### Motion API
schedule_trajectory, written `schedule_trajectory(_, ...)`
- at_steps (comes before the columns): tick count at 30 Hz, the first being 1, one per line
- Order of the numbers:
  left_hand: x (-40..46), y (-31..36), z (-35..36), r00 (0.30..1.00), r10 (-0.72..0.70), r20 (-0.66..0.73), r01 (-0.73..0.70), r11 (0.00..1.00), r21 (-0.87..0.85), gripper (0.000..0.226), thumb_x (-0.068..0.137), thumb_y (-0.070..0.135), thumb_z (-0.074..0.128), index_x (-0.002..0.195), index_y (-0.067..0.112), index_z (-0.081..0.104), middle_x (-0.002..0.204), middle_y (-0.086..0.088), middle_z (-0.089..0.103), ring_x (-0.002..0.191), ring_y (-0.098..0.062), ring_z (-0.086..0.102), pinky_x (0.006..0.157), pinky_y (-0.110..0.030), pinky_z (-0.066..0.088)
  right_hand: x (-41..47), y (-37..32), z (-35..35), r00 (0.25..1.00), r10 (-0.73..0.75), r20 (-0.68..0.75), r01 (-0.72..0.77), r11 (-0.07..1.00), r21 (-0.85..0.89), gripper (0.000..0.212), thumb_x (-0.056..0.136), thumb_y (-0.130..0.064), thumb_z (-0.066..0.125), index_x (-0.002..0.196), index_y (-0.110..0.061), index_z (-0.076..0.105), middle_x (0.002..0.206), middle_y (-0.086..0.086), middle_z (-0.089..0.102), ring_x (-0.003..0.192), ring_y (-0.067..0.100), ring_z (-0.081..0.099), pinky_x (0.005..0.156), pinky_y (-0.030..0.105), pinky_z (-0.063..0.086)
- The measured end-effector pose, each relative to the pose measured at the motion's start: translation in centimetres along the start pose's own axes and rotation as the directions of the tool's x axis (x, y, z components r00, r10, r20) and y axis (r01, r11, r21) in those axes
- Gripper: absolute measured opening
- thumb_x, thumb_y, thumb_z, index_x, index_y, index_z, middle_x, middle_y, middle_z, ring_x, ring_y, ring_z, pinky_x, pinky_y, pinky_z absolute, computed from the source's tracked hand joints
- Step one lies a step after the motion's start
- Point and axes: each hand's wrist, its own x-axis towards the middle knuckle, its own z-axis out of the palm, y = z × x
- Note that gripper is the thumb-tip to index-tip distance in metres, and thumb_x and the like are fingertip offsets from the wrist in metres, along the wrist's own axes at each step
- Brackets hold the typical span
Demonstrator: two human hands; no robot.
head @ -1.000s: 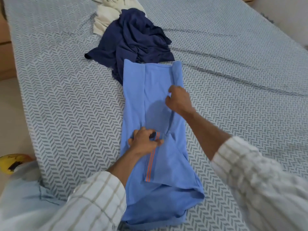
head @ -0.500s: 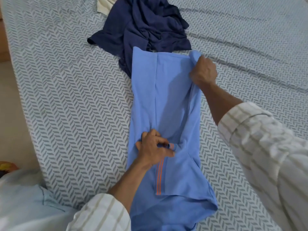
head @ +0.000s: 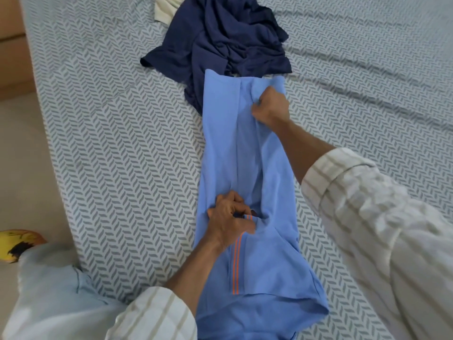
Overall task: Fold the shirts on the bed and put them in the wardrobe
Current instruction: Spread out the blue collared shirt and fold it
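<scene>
Head view: the light blue shirt [head: 247, 173] lies lengthwise on the bed [head: 117, 148], sides folded in to a narrow strip. The right hand [head: 270, 107], which half a second ago pinched the far right corner, has drawn back toward the middle and now grips a bunch of cloth there. The left hand [head: 230, 220] still pinches the fabric by the orange stripes, unmoved. Likely the right flap is being tucked inward. The navy shirt [head: 220, 38] and cream garment [head: 166, 8] wait unfolded at the far end.
</scene>
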Motion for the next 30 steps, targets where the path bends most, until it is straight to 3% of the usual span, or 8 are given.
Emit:
schedule_trajectory(3,0.2,-0.4,0.1,1.0,0.007,-0.004,-0.007,1.0,-0.001,0.013,0.03,0.041,0.061,0.042,0.039,0.057,0.079,0.024,0.048,0.093,-0.01,0.047,0.098,-0.057,0.035,0.4,-0.8,-0.2,0.994,0.078,-0.083,-0.057,0.972,0.226,0.013,0.085,-0.014,0.047,0.075,-0.012,0.056,0.076,0.014,0.063,0.075,0.027,0.062,0.074,0.042,0.053)
schedule_trajectory(7,0.5,-0.9,0.4,0.998,0.054,-0.029,-0.053,0.998,0.013,0.008,0.036,0.045,0.053,0.041,0.039,0.055,0.077,0.024,0.05,0.089,-0.008,0.045,0.095,-0.059,0.036,1.7,0.1,0.8,0.984,0.178,-0.007,-0.147,0.834,0.532,0.016,0.082,-0.02,0.051,0.097,-0.019,0.053,0.087,0.011,0.067,0.072,0.026,0.066,0.067,0.041,0.061)
schedule_trajectory(12,0.4,-0.7,0.3,0.999,0.04,-0.031,-0.038,0.997,0.062,0.01,0.047,0.03,0.056,0.043,0.039,0.057,0.073,0.016,0.049,0.089,-0.005,0.042,0.097,-0.05,0.032,-1.3,-0.1,0.2,0.997,0.078,0.02,-0.08,0.93,0.358,0.045,0.092,-0.024,0.059,0.134,-0.012,0.047,0.095,0.001,0.062,0.09,0.015,0.058,0.077,0.023,0.043)
schedule_trajectory(15,0.3,-0.6,0.3,0.998,0.035,-0.045,-0.032,0.997,0.067,0.009,0.047,0.033,0.057,0.046,0.041,0.061,0.075,0.02,0.051,0.091,-0.006,0.044,0.097,-0.047,0.032,-5.6,0.8,0.1,0.999,0.011,-0.033,0.0,0.953,0.303,0.042,0.089,-0.021,0.063,0.128,-0.011,0.053,0.105,0.004,0.065,0.098,0.019,0.062,0.084,0.028,0.043)
schedule_trajectory(21,0.2,-0.4,0.3,0.997,0.054,-0.047,-0.054,0.999,0.01,0.016,0.032,0.049,0.06,0.047,0.05,0.063,0.073,0.022,0.053,0.089,-0.012,0.051,0.09,-0.048,0.041,-17.6,4.2,-0.1,0.998,0.048,0.027,-0.055,0.938,0.342,0.022,0.089,-0.032,0.066,0.106,-0.02,0.058,0.069,-0.012,0.061,0.073,0.011,0.059,0.071,0.027,0.042)
schedule_trajectory(24,-0.4,-0.3,0.6,0.994,0.09,-0.066,-0.094,0.994,-0.059,0.024,0.035,0.049,0.07,0.059,0.049,0.072,0.082,0.015,0.055,0.088,-0.007,0.054,0.085,-0.042,0.044,-22.0,5.9,-0.2,0.991,0.133,0.018,-0.127,0.89,0.438,0.021,0.087,-0.031,0.069,0.103,-0.021,0.06,0.075,-0.011,0.063,0.068,0.002,0.059,0.063,0.014,0.04)
schedule_trajectory(27,-1.9,0.1,1.8,0.945,0.244,-0.216,-0.206,0.961,0.184,0.024,0.052,0.052,0.074,0.075,0.046,0.074,0.104,0.017,0.055,0.11,-0.008,0.044,0.09,-0.036,0.035,-25.1,6.9,-0.6,0.98,0.199,0.005,-0.166,0.802,0.574,0.016,0.091,-0.028,0.066,0.104,-0.021,0.06,0.084,-0.01,0.064,0.071,-0.006,0.059,0.064,0.011,0.04)
schedule_trajectory(30,-3.2,1.0,2.6,0.819,0.46,-0.343,-0.329,0.866,0.377,0.011,0.07,0.048,0.071,0.075,0.038,0.073,0.103,0.014,0.054,0.108,-0.014,0.046,0.081,-0.033,0.032,-26.6,7.0,-0.9,0.977,0.205,-0.054,-0.117,0.735,0.668,0.012,0.096,-0.025,0.06,0.106,-0.018,0.062,0.093,-0.007,0.067,0.079,-0.004,0.06,0.07,0.016,0.043)
